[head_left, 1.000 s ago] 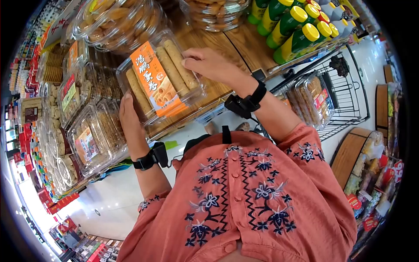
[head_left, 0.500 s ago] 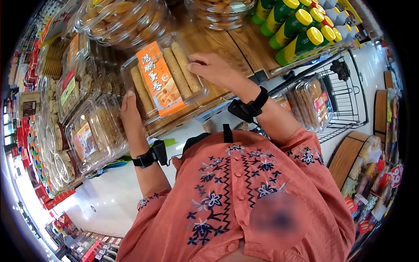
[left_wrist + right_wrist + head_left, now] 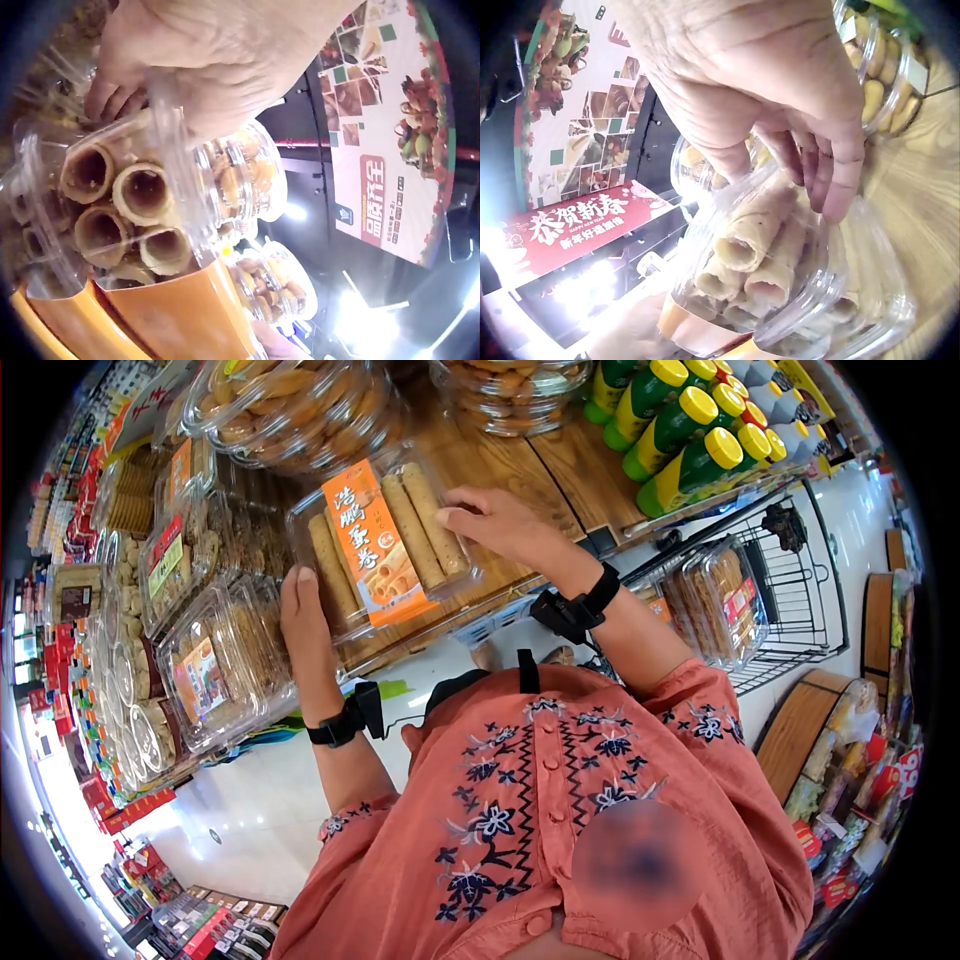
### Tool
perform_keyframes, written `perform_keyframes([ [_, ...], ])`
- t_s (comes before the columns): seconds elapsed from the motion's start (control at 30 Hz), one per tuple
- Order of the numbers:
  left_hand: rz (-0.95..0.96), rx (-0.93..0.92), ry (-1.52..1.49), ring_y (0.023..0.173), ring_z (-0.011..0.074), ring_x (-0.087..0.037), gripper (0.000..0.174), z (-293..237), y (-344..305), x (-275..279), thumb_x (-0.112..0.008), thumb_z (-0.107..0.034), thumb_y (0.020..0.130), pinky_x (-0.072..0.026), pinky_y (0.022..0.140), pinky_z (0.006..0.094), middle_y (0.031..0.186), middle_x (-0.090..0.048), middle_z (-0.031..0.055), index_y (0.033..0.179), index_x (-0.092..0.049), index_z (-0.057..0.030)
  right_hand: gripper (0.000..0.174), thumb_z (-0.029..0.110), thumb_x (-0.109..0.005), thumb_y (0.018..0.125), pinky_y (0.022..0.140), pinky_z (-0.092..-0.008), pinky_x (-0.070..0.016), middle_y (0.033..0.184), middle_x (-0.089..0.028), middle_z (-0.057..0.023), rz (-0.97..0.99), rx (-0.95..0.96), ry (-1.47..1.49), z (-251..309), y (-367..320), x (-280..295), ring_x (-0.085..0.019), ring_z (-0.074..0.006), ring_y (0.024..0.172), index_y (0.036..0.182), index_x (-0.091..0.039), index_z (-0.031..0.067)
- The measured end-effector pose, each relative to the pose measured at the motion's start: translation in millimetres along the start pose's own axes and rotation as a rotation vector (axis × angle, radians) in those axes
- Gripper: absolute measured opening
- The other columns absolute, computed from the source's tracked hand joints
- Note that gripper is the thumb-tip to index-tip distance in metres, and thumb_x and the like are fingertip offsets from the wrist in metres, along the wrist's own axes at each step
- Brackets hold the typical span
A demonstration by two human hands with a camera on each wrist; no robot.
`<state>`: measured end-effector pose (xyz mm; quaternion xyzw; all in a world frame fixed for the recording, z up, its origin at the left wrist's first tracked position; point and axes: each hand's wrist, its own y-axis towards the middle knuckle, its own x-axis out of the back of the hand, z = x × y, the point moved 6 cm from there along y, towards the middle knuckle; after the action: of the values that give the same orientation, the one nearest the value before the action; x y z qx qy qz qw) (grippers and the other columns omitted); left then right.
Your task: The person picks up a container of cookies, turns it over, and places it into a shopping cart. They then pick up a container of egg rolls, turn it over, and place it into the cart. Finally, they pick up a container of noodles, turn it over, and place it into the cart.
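A clear plastic box of egg rolls with an orange label [image 3: 372, 545] lies face up between the two hands over the wooden table. The left hand [image 3: 308, 622] holds its left side, thumb at the edge; in the left wrist view the fingers of this hand [image 3: 202, 67] curl beside the box, partly hidden. From the right, the right hand [image 3: 505, 530] grips the opposite edge, and in the right wrist view its thumb and bent fingers [image 3: 765, 97] pinch the upper box of rolls [image 3: 754, 240]. Under that box, more clear boxes of rolls [image 3: 885, 285] show.
Round tubs of cookies [image 3: 290, 410] stand behind the box, with stacked clear boxes [image 3: 225, 665] on the left. Green bottles with yellow caps [image 3: 690, 465] are at the back right. A shopping cart [image 3: 800, 595] holding clear boxes [image 3: 715, 600] stands at the right.
The head view has shifted slightly, so things appear a little farther right. Both hands keep their places at the box's sides, and the box looks slightly smaller than before.
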<state>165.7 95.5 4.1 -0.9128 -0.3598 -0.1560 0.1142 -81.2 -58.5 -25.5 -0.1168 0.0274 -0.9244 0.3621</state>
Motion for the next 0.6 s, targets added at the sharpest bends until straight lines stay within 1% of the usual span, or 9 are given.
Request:
perform_keyframes([
  [0.1, -0.144, -0.350, 0.264, 0.121, 0.0241, -0.054, 0.043, -23.8, -10.5, 6.6, -0.051, -0.027, 0.104, -0.0394, 0.105, 0.0328, 0.131, -0.058, 0.0155, 0.134, -0.054, 0.0033, 0.045, 0.036, -0.061, 0.097, 0.071, -0.0262, -0.0472, 0.092, -0.064, -0.0023, -0.075, -0.025, 0.009, 12.0, -11.5, 12.6, -0.056, -0.0094, 0.081, 0.122, -0.063, -0.0012],
  [0.2, -0.232, -0.520, 0.309, 0.121, 0.0263, -0.055, 0.042, -81.7, -37.8, 3.2, -0.047, -0.026, 0.105, -0.0400, 0.107, 0.0358, 0.130, -0.059, 0.0156, 0.132, -0.055, 0.0051, 0.044, 0.036, -0.062, 0.097, 0.068, -0.0261, -0.0469, 0.088, -0.063, -0.0025, -0.159, 0.112, -0.012, 14.9, -22.2, 29.0, -0.056, -0.0096, 0.078, 0.121, -0.063, -0.0005],
  [0.27, -0.129, -0.512, -0.075, 0.121, 0.0282, -0.056, 0.041, -92.5, -42.7, -8.8, -0.044, -0.024, 0.105, -0.0440, 0.105, 0.0386, 0.129, -0.059, 0.0200, 0.130, -0.053, 0.0077, 0.041, 0.036, -0.062, 0.097, 0.071, -0.0266, -0.0501, 0.088, -0.065, -0.0032, -0.099, 0.072, 0.087, 16.0, -41.7, 38.2, -0.061, -0.0109, 0.082, 0.118, -0.064, 0.0008],
  [0.3, -0.080, -0.528, -0.167, 0.120, 0.0310, -0.057, 0.043, -101.3, -49.6, -20.3, -0.040, -0.022, 0.107, -0.0462, 0.104, 0.0414, 0.128, -0.057, 0.0250, 0.132, -0.048, 0.0112, 0.040, 0.035, -0.062, 0.097, 0.073, -0.0267, -0.0512, 0.089, -0.065, -0.0030, -0.072, 0.028, 0.169, 14.0, -52.7, 39.8, -0.063, -0.0112, 0.083, 0.117, -0.065, 0.0010],
  [0.33, 0.017, -0.523, -0.239, 0.114, 0.0308, -0.061, 0.044, -100.9, -52.4, -34.2, -0.038, -0.024, 0.107, -0.0489, 0.100, 0.0420, 0.121, -0.060, 0.0243, 0.133, -0.047, 0.0111, 0.039, 0.035, -0.061, 0.097, 0.074, -0.0269, -0.0522, 0.090, -0.066, -0.0029, -0.044, -0.013, 0.258, 7.8, -66.7, 44.1, -0.064, -0.0116, 0.085, 0.116, -0.065, 0.0012],
  [0.37, 0.174, -0.486, -0.286, 0.110, 0.0302, -0.063, 0.045, -98.9, -56.4, -47.8, -0.039, -0.025, 0.107, -0.0502, 0.097, 0.0412, 0.118, -0.062, 0.0234, 0.133, -0.046, 0.0110, 0.036, 0.034, -0.061, 0.097, 0.077, -0.0273, -0.0543, 0.093, -0.068, -0.0027, -0.043, -0.036, 0.298, 1.4, -78.5, 47.3, -0.066, -0.0121, 0.089, 0.112, -0.066, 0.0016],
  [0.47, 0.582, -0.295, -0.359, 0.101, 0.0280, -0.066, 0.046, -86.6, -62.2, -102.0, -0.042, -0.029, 0.106, -0.0523, 0.091, 0.0387, 0.112, -0.064, 0.0213, 0.131, -0.048, 0.0099, 0.036, 0.034, -0.061, 0.097, 0.077, -0.0270, -0.0545, 0.094, -0.068, -0.0022, -0.080, -0.104, 0.368, -28.2, -110.5, 62.4, -0.066, -0.0118, 0.090, 0.111, -0.066, 0.0013],
  [0.5, 0.706, -0.217, -0.367, 0.099, 0.0272, -0.066, 0.047, -82.3, -66.2, -120.3, -0.043, -0.030, 0.106, -0.0528, 0.090, 0.0379, 0.111, -0.065, 0.0208, 0.131, -0.049, 0.0094, 0.034, 0.033, -0.061, 0.098, 0.077, -0.0276, -0.0547, 0.096, -0.069, -0.0040, -0.130, -0.089, 0.398, -31.7, -125.7, 72.6, -0.067, -0.0122, 0.090, 0.112, -0.066, 0.0016],
  [0.6, 0.877, -0.189, -0.249, 0.097, 0.0268, -0.067, 0.044, -92.4, -98.8, -175.6, -0.045, -0.030, 0.105, -0.0530, 0.089, 0.0371, 0.109, -0.065, 0.0198, 0.128, -0.052, 0.0076, 0.033, 0.031, -0.060, 0.098, 0.076, -0.0280, -0.0553, 0.100, -0.070, -0.0066, -0.313, -0.149, 0.483, -66.2, -170.7, 104.4, -0.068, -0.0137, 0.090, 0.113, -0.066, 0.0014],
])
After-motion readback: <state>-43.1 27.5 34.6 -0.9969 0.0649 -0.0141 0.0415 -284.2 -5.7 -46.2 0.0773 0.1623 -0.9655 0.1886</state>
